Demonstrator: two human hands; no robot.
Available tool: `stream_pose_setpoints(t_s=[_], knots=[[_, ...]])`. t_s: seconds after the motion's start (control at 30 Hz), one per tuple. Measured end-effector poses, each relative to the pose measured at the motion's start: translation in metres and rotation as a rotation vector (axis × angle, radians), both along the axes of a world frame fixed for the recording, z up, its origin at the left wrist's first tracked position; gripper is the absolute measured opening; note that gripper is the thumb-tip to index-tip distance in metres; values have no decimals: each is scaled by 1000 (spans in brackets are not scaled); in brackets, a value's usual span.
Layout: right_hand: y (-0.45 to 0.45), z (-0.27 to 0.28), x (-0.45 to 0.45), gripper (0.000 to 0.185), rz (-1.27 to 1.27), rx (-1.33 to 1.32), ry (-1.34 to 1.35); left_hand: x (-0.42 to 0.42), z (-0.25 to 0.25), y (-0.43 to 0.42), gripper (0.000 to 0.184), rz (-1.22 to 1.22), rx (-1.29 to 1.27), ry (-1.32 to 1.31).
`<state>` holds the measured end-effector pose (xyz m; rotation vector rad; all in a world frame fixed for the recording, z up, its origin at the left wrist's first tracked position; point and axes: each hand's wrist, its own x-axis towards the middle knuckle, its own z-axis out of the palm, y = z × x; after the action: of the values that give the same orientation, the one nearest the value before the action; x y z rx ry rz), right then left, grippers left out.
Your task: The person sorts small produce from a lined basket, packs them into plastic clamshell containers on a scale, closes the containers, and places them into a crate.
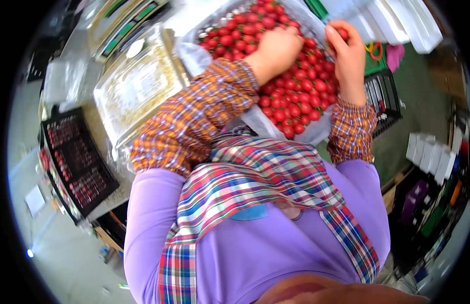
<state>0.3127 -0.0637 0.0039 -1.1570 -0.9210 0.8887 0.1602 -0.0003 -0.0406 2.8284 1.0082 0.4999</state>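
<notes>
Red cherry tomatoes [302, 93] with small green stems fill a box lined with whitish plastic [316, 133] in front of me. My left hand [279, 52] reaches down among the tomatoes, its fingers curled in; the fingertips are hidden, so what they hold does not show. At the box's right side, my right hand [349, 53] is raised and closed, with a single cherry tomato [343, 34] between thumb and fingers. Both forearms wear orange checked sleeves.
Left of the box lie clear plastic containers [144, 83] on the worktop. A black divided tray [79, 161] with dark red contents stands at the table's left edge. On the right are a black crate [383, 96], white containers [415, 23] and stacked white boxes [431, 156].
</notes>
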Motion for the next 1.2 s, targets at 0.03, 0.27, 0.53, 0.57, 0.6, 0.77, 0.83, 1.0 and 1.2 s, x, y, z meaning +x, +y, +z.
stream_pose_setpoints(t_s=[0.03,0.27,0.53,0.57,0.6,0.77,0.83,1.0,1.2], knots=[[-1,1,-7,13,-41,-11,-121,-5,6,-2,16,6,-33,-63],[2,-4,-16,11,72,-114,23,-105,74,-16,31,261,-822,-605],[50,38,-84,25,849,-485,1009,-303,84,-23,33,523,-1567,-1599],[59,41,-104,29,902,-524,1031,-310,82,-28,33,519,-1563,-1657],[63,47,-127,30,904,-569,966,-312,86,-36,33,513,-1559,-1716],[88,44,-232,32,997,-724,863,-329,83,-44,24,449,-1545,-1876],[84,48,-266,30,923,-650,791,-331,78,-43,25,471,-1451,-1822],[94,27,-293,28,987,-569,577,-330,83,-36,21,639,-1225,-1628],[80,39,-246,45,999,-301,205,-311,70,-16,19,778,-509,-725]])
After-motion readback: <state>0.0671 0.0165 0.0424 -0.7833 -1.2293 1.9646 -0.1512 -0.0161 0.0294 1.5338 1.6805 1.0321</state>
